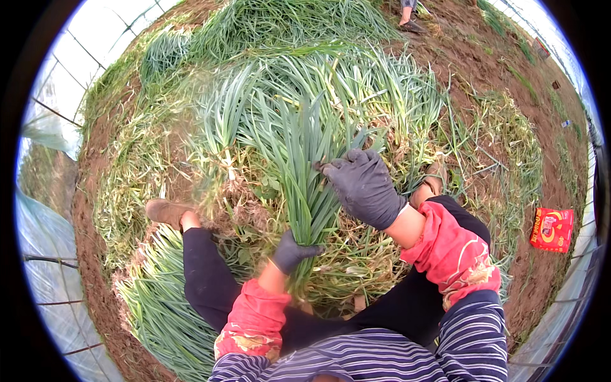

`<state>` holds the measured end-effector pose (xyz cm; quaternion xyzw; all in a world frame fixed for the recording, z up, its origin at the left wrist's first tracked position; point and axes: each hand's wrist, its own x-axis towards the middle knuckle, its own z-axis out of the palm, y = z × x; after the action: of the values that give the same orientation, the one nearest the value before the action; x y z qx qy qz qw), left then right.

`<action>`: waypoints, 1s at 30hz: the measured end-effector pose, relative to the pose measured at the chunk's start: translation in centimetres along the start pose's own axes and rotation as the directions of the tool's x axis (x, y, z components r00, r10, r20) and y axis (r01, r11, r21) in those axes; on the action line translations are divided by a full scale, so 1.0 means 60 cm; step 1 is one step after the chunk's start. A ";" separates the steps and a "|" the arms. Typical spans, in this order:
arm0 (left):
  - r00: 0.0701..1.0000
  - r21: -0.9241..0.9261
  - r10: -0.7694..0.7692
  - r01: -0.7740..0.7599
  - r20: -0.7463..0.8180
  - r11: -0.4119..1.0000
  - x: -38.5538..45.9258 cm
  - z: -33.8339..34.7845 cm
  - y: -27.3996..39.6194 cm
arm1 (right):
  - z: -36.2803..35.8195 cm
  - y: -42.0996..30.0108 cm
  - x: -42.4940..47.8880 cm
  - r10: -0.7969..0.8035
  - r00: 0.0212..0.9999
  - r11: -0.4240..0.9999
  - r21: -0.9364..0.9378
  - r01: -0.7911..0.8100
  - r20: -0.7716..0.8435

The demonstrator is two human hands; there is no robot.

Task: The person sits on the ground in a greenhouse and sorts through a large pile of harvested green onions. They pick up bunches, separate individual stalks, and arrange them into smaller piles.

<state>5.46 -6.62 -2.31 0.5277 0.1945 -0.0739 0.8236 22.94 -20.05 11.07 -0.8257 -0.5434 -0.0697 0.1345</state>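
A bundle of green leafy stalks, like scallions or garlic greens (303,191), stands before me with its leaves fanned away from me. My left hand (292,253), in a dark glove, is closed around the bundle's narrow lower part. My right hand (363,186), also gloved, is at the bundle's right side with its fingers curled and fingertips pinched together by the leaves; whether a leaf is between them cannot be told. Beyond both hands lies a broad layer of similar plants (353,90). Some with pale stems and roots (231,167) lie ahead to the left.
Beside my left leg is a pile of greens (167,305). Another heap (286,24) lies at the far end. Trimmed leaves litter the brown soil. A red printed bag (552,230) lies at right. Another person's foot (410,26) is at the top right. Plastic sheeting (52,238) borders the left.
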 end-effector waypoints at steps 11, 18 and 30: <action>0.999 0.057 -0.033 0.031 0.033 0.998 -0.001 -0.007 -0.006 | 0.019 0.027 0.005 0.293 0.952 0.796 0.530 -0.293 0.086; 0.988 0.050 -0.090 0.084 0.124 0.995 -0.005 0.001 0.006 | -0.007 -0.005 0.013 0.199 0.950 0.978 0.113 -0.176 -0.241; 0.977 0.065 -0.039 0.026 0.207 0.998 -0.003 0.002 0.004 | 0.009 0.018 0.007 0.145 0.987 0.986 0.086 -0.139 -0.063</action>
<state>5.40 -6.63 -1.97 0.5389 0.1133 -0.1482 0.8215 24.07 -19.92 10.50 -0.8532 -0.4806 -0.0660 0.1915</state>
